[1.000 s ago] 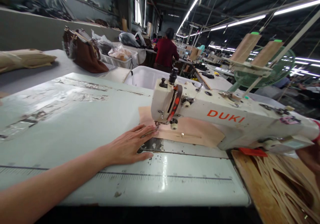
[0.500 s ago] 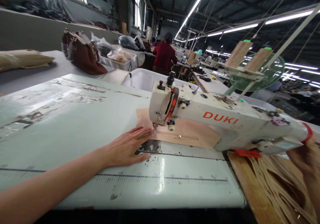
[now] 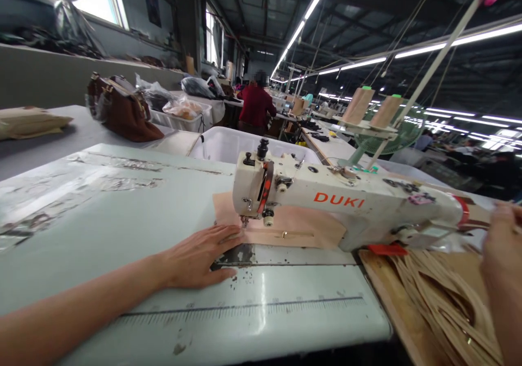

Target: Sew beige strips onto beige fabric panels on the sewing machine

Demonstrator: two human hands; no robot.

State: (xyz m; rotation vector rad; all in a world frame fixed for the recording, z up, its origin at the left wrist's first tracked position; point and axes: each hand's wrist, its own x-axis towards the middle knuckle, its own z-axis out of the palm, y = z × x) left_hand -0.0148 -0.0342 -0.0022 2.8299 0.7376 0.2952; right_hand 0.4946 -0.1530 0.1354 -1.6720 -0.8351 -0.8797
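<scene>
My left hand [image 3: 204, 254] lies flat with fingers stretched out, fingertips on a tan leather piece [image 3: 332, 230] beside the presser foot [image 3: 244, 223] of a white sewing machine [image 3: 297, 192]. A zipper with a small gold-coloured pull [image 3: 284, 235] lies along the piece, under the machine arm. The needle point is too small to make out. At the right edge, my right hand [image 3: 503, 246], slightly blurred, has its fingers curled at the machine's handwheel [image 3: 475, 213]; part of the hand is cut off by the frame.
Tan strips with metal parts [image 3: 448, 295] lie on a wooden board [image 3: 383, 284] to the right. Thread cones [image 3: 359, 106] stand behind the machine. A brown handbag [image 3: 122, 110] and a white bin [image 3: 220, 140] are beyond the table [image 3: 122, 224]. A person in red [image 3: 256, 107] works farther back.
The view has shifted, so the machine sits lower and farther left. My right hand has turned at the handwheel and shows higher up. My left hand remains flat by the presser foot.
</scene>
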